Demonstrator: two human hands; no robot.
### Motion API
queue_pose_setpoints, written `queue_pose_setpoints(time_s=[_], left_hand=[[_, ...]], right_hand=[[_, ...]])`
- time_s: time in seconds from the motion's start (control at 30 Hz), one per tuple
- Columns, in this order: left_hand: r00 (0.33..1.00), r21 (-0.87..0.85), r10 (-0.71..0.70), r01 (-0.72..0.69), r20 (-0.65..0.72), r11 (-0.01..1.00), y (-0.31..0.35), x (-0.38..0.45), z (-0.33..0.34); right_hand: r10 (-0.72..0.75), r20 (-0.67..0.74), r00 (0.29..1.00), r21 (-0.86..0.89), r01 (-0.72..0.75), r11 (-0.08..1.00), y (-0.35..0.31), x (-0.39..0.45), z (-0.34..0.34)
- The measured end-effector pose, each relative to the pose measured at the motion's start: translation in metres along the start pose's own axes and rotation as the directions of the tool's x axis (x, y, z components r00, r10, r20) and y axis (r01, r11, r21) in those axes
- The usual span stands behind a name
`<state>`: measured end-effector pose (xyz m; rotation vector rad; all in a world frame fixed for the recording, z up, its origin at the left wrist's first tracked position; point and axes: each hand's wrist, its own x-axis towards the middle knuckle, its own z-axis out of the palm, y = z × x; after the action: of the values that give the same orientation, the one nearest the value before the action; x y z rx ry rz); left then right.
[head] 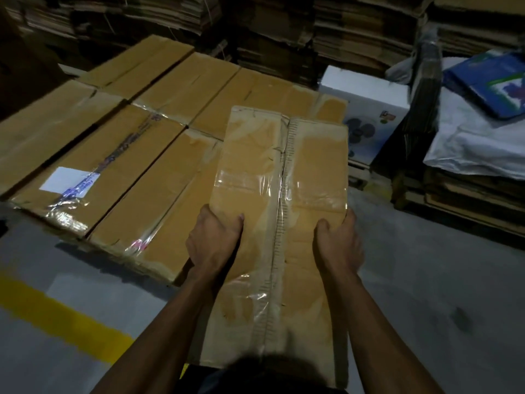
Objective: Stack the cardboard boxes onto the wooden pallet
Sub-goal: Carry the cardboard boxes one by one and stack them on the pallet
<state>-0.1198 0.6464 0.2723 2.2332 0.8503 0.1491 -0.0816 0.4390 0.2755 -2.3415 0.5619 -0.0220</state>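
Note:
I hold a long taped cardboard box (281,172) in front of me, its far end over the layer of boxes. My left hand (213,240) grips its left edge with the thumb on top. My right hand (338,243) grips the right edge the same way. Several flat brown boxes (136,155) lie side by side in a low layer ahead and to the left; one carries a white label (68,180). The pallet under them is hidden.
Tall piles of flattened cardboard (355,32) line the back. A white printed box (366,109) stands at the right on a wooden pallet (358,173), beside a stack with white sheeting (477,143) and a blue package (491,83). A yellow floor line (56,317) crosses the grey floor at the lower left.

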Motion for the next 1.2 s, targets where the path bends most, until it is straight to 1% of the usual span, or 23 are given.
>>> queue_pose_setpoints(time_s=[0.2,0.33,0.5,0.63,0.93,1.2], left_hand=[[0.995,0.074,0.054,-0.06,0.088,0.995,-0.026,0.034,-0.02],[0.984,0.139,0.106,-0.126,0.14,0.982,-0.04,0.053,-0.03],[0.968,0.141,0.165,-0.193,0.188,0.971,-0.047,0.075,-0.029],[0.955,0.146,0.179,-0.217,0.236,0.965,-0.047,0.086,-0.02],[0.939,0.135,0.163,-0.212,0.304,0.968,-0.066,0.11,0.013],[0.912,0.119,0.149,-0.209,0.382,0.971,-0.078,0.139,0.051]], right_hand=[[0.117,-0.05,0.992,-0.016,-0.118,0.993,-0.018,-0.037,0.03],[0.186,-0.088,0.979,-0.035,-0.19,0.981,-0.026,-0.058,0.045],[0.257,-0.113,0.96,-0.045,-0.264,0.964,-0.03,-0.067,0.056],[0.277,-0.127,0.952,-0.036,-0.283,0.958,-0.025,-0.067,0.064],[0.335,-0.082,0.939,-0.054,-0.34,0.939,-0.016,-0.038,0.096],[0.351,-0.015,0.936,-0.069,-0.351,0.934,0.006,0.004,0.128]])
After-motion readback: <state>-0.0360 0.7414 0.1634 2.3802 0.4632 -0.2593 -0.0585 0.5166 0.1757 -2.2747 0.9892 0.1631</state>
